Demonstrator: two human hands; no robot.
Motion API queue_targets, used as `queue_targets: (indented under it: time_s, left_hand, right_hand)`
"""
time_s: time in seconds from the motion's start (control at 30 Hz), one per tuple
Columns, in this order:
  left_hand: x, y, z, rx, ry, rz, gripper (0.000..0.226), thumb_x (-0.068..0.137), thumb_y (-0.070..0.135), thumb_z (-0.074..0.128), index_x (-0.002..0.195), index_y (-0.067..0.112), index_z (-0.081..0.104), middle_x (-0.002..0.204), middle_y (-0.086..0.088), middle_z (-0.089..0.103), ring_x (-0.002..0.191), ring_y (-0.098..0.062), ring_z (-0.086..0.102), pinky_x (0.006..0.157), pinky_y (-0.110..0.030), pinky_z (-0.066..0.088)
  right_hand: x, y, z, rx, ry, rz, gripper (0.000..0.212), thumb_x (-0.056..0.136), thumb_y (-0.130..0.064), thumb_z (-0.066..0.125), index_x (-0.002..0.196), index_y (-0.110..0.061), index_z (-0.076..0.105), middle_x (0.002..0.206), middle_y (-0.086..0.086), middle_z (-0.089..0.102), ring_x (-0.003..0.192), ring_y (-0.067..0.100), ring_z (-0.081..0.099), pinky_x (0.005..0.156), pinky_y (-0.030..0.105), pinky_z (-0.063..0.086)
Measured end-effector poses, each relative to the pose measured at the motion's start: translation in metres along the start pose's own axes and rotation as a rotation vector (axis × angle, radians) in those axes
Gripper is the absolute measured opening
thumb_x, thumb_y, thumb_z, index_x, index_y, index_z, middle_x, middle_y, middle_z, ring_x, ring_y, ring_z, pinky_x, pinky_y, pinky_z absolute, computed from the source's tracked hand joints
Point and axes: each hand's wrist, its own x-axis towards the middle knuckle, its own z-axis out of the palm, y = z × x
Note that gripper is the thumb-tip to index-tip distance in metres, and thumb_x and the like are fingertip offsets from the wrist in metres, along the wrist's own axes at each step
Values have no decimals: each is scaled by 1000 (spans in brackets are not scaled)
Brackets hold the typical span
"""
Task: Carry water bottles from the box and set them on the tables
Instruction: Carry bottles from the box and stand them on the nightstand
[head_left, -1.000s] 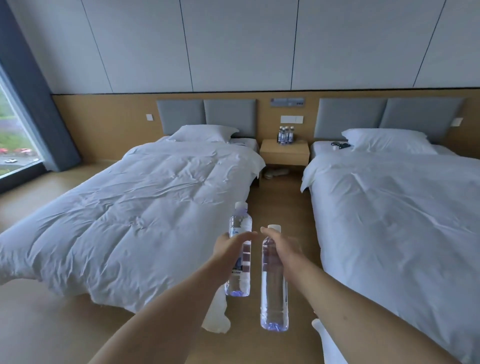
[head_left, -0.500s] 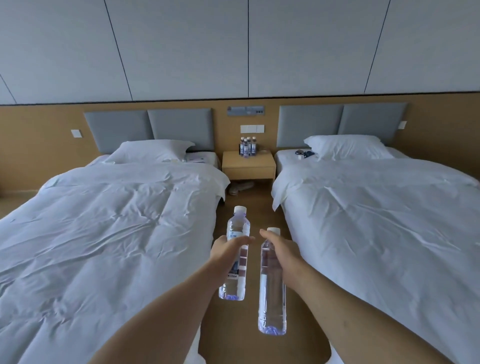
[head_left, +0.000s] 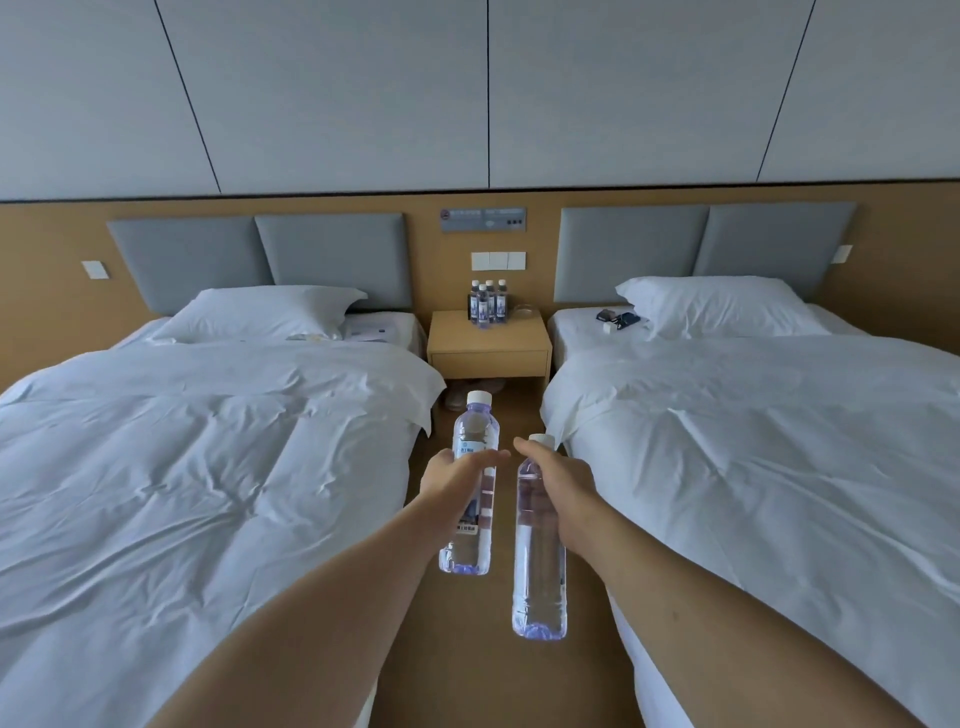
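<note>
Water bottles are in both hands: the left hand (head_left: 457, 480) has its fingers wrapped round the upper body of the labelled bottle (head_left: 471, 488), and the right hand (head_left: 558, 488) has its fingers curled round the shoulder of the clear bottle (head_left: 537, 551), which hangs lower. Both bottles hang upright in the air over the strip of floor (head_left: 483, 675) between the left bed (head_left: 208, 467) and the right bed (head_left: 779, 467), well apart from the bedside table (head_left: 488, 345) at the far end of the aisle.

The step in hand, as I judge it, is the carry to that surface. To do it well, walk straight down the aisle and keep both bottles upright and a little apart so they do not knock together. A cluster of bottles (head_left: 487, 304) already stands at the back of the surface, with what looks like a glass object just beside it (too faint to name). The front and the left part look free, so aim there. Set one bottle down flat on its base, let go only once it stands, then place the second beside it without nudging the cluster behind. Coming in low and from the front should spare the standing bottles a bump.
</note>
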Motion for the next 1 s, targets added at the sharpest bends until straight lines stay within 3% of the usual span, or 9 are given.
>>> queue_targets:
  time_s: [0.1,0.23,0.4,0.57,0.77,0.87,0.93,1.0]
  left_hand:
    - [48,36,25,8,16,-8,42,76,51,80,101,28,54,96,-5,71,83,-21,71,56,-29,50]
    - [110,76,49,-7,18,-11,43,75,53,80,99,30,53,96,-5,70,81,-20,71,48,-25,50]
    - [191,99,73,13,-3,-68,52,77,55,79,111,28,52,100,-4,68,86,-20,69,59,-30,48]
    - [295,121,84,31,-47,-70,57,76,58,79,116,25,55,102,-6,69,90,-23,69,65,-33,49]
    - [441,157,93,25,-90,-94,53,73,56,82,107,22,60,97,-8,73,87,-24,72,72,-36,56]
    - [509,182,92,48,-99,-117,52,72,52,83,106,21,59,96,-8,72,84,-23,72,65,-33,52]
    - [553,203,92,45,-105,-113,52,71,51,84,106,20,60,95,-9,73,83,-25,72,65,-33,53]
    - [592,222,93,42,-103,-119,54,69,51,85,105,18,62,93,-10,74,82,-27,73,72,-38,58]
  right_hand:
    - [54,-42,-11,-24,-1,-7,48,78,-57,77,99,-14,75,85,8,78,74,24,78,63,39,65]
    - [125,-96,-19,-11,0,-17,48,75,-54,81,100,-13,74,81,8,77,65,20,76,56,35,63]
    - [210,-136,-13,-15,3,25,55,77,-57,78,110,-14,69,96,9,76,82,25,76,74,46,66]
    - [303,-169,6,-13,21,27,52,76,-54,80,106,-13,71,90,10,76,77,24,76,70,45,66]
    - [425,-224,43,13,71,43,47,74,-49,83,99,-10,74,79,10,78,65,23,76,60,40,65]
    - [481,-258,61,24,93,62,51,75,-49,82,106,-10,73,84,10,77,62,20,73,54,34,61]
    - [517,-280,69,52,97,60,56,74,-50,83,111,-9,70,89,12,76,64,21,73,57,38,63]
    - [549,-298,76,66,105,73,62,73,-51,84,116,-9,69,101,14,76,78,25,75,68,45,66]
